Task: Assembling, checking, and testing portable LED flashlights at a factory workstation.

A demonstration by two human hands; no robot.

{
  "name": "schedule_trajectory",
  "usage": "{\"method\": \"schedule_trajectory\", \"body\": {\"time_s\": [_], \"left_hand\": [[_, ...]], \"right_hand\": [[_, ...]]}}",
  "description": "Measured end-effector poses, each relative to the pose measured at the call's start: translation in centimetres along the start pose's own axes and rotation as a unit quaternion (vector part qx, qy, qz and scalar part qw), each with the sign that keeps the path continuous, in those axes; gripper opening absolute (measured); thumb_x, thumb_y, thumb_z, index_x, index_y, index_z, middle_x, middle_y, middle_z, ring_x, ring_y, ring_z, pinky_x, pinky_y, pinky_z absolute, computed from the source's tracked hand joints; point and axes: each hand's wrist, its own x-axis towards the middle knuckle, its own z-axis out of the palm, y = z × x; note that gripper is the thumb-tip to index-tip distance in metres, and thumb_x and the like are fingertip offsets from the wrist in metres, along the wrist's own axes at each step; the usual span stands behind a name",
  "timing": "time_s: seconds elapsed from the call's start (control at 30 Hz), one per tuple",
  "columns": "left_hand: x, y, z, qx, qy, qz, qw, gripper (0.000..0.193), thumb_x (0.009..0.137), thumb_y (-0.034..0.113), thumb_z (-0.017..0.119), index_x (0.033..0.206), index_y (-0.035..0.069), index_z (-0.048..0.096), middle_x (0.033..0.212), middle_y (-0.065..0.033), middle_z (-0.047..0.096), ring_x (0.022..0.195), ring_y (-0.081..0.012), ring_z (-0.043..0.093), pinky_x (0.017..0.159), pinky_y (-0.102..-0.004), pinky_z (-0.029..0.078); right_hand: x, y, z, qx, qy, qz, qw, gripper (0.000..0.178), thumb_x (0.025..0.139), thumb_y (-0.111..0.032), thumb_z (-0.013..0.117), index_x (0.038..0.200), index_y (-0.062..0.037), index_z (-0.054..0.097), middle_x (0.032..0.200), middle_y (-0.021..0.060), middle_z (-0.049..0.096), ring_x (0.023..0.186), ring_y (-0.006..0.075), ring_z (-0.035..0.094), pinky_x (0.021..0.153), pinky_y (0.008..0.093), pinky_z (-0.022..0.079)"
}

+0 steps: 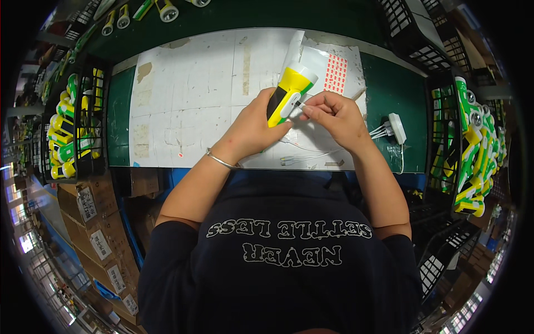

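My left hand is wrapped round the body of a yellow, green and black flashlight. Its wide white head points away from me, tilted to the right. A white oval panel on its side faces my right hand. Thumb and fingertips of my right hand pinch a small, dark-tipped piece at the edge of this panel; it looks like a cable plug, partly hidden by the fingers. White cables lie on the table below both hands, some with loose plug ends.
A white multi-port charger stands at the right. Behind the flashlight lies a sheet of small red stickers. Black crates of flashlights flank the table, left and right. More flashlights lie at the far edge. Cardboard boxes stand lower left.
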Motion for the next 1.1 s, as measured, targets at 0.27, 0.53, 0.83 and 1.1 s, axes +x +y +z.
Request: {"method": "schedule_trajectory", "body": {"time_s": [0.27,0.53,0.83,1.1], "left_hand": [[-0.1,-0.1,1.7,0.153,0.128,0.139,0.970,0.061,0.075,0.019,0.065,0.126,0.001,0.036,0.108,-0.0205,0.053,0.093,-0.0340,0.057,0.079,-0.0362,0.047],[-0.2,0.7,1.9,0.204,0.128,0.089,0.967,0.061,0.075,0.018,0.065,0.126,0.002,0.036,0.103,-0.0196,0.051,0.089,-0.0359,0.055,0.074,-0.0405,0.048],[-1.3,-1.2,-8.5,0.209,0.432,0.316,0.818,0.070,0.070,0.018,0.071,0.127,0.002,0.034,0.108,-0.0205,0.051,0.093,-0.0373,0.055,0.079,-0.0394,0.048],[-12.7,-9.4,-37.0,0.351,0.574,-0.145,0.725,0.056,0.068,0.028,0.070,0.106,-0.009,0.052,0.098,-0.0282,0.060,0.095,-0.0436,0.057,0.084,-0.0441,0.046]], "right_hand": [[-0.3,0.4,0.2,-0.027,0.065,0.012,0.997,0.019,0.083,-0.014,0.063,0.086,0.0041,0.061,0.077,0.0078,0.065,0.074,0.0090,0.061,0.068,0.0207,0.047],[0.1,1.4,0.3,0.015,0.085,0.023,0.996,0.015,0.083,-0.012,0.064,0.090,0.0014,0.062,0.076,0.0055,0.065,0.071,0.0078,0.058,0.070,0.0198,0.044],[-1.8,2.2,0.1,-0.035,0.095,-0.018,0.995,0.012,0.085,-0.008,0.060,0.089,0.0029,0.060,0.076,0.0048,0.063,0.068,0.0071,0.057,0.062,0.0185,0.044],[-1.2,3.2,-0.8,0.001,0.099,-0.007,0.995,0.015,0.088,-0.011,0.058,0.098,-0.0002,0.058,0.081,0.0024,0.063,0.071,0.0039,0.053,0.065,0.0170,0.038]]}}
